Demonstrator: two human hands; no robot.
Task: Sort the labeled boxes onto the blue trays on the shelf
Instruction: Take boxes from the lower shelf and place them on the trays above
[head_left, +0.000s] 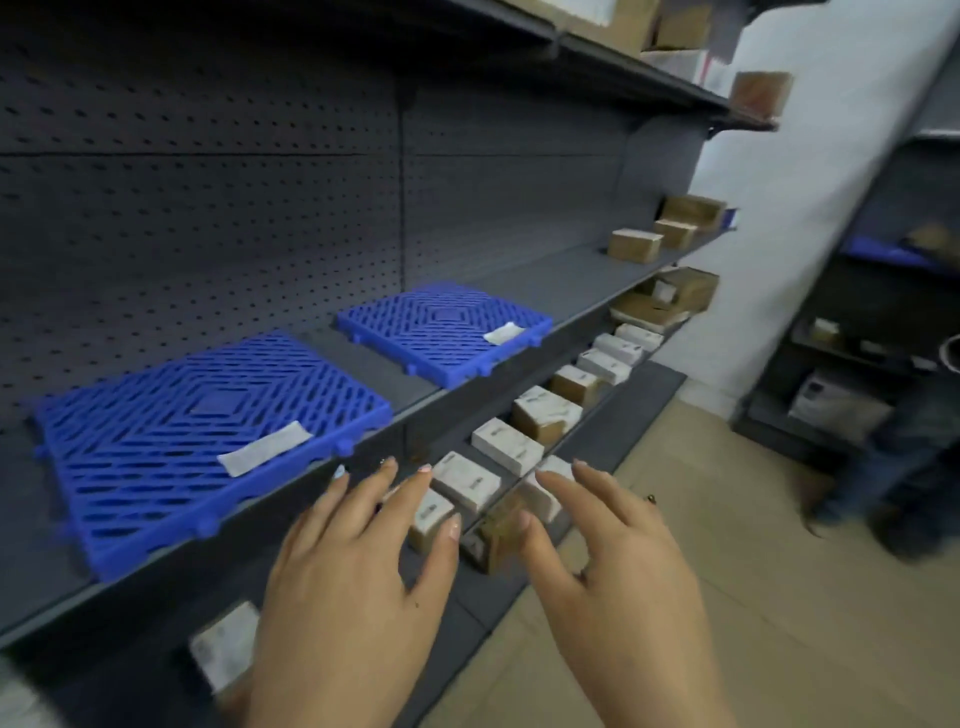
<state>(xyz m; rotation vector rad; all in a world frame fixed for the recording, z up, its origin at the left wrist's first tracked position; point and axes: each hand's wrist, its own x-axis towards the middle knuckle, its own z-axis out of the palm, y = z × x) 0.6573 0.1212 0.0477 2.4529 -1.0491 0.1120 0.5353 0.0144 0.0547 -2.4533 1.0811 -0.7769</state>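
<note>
Reaching with left hand (353, 561) and right hand (613, 551), both empty and spread, toward boxes (467, 480) below bare blue trays (208, 441), probably to pick one.

Blue slatted trays (208, 441) — brown, white-labelled boxes (506, 446).

- You had two blue slotted plastic trays on the grey metal shelf (519, 280), the near tray (208, 447) left of the far tray (447, 332).
- A row of white-labelled cardboard boxes (506, 447) ran along the lower shelf (602, 447), below the trays.
- Your left hand (343, 587) and right hand (618, 571) hovered over that row's near end.
</note>
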